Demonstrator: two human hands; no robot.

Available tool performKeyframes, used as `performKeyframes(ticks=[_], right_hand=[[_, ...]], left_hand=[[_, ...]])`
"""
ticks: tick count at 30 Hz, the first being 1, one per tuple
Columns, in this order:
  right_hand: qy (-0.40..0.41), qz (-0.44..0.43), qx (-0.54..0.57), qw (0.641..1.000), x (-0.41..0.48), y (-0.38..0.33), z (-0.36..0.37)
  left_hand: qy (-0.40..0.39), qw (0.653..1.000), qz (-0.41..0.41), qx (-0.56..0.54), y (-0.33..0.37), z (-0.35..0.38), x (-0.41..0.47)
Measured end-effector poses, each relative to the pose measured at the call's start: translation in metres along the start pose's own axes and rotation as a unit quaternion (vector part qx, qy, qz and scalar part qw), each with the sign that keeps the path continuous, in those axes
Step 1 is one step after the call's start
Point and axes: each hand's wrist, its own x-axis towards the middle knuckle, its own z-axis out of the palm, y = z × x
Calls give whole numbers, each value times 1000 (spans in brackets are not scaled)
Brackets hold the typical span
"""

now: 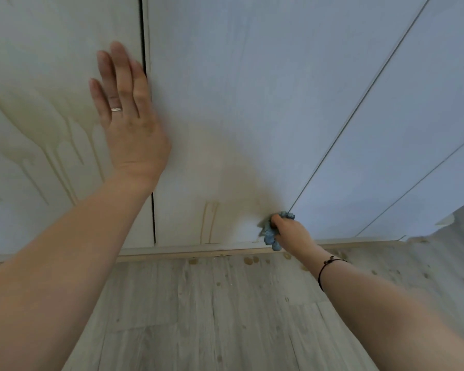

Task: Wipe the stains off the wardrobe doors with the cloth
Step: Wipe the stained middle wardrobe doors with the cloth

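Your right hand (289, 228) has its fingers curled tight round the bunched blue cloth (269, 236) and presses it against the middle door (225, 76), low down, just beside that door's right edge and just above the plinth (198, 250). Your left hand (126, 111) lies flat and open, fingers straight, on the left door (38, 49) at the dark gap between the two doors. It holds nothing and looks to be bracing you. What the coming move turns on is that the nearest stains lie up and to the left of the cloth. A faint brown smear (241, 178) spreads on the middle door above the cloth, and a pair of thin drip lines (208, 223) stands to the cloth's left, running down to the door's bottom edge. Their long axis is vertical, so I judge up-and-down strokes would serve best. The right hand is much the nearer to both. The heavier drip streaks (62, 145) on the left door sit well apart from the cloth and look untouched.
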Motion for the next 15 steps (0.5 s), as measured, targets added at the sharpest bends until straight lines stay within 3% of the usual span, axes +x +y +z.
performKeyframes(ticks=[6,9,13,15], right_hand=[[-51,-9,13,999,8,-7,10],[-28,0,3,1000,5,-8,-5],[104,10,25,994,-3,-11,-66],[241,-1,41,970,-12,-15,-105]], left_hand=[[-3,1000,9,-12,-3,-2,-3],[-17,1000,10,-22,-3,-4,-5],[-8,1000,13,-20,-5,-3,-4],[-8,1000,12,-22,-5,-1,0]])
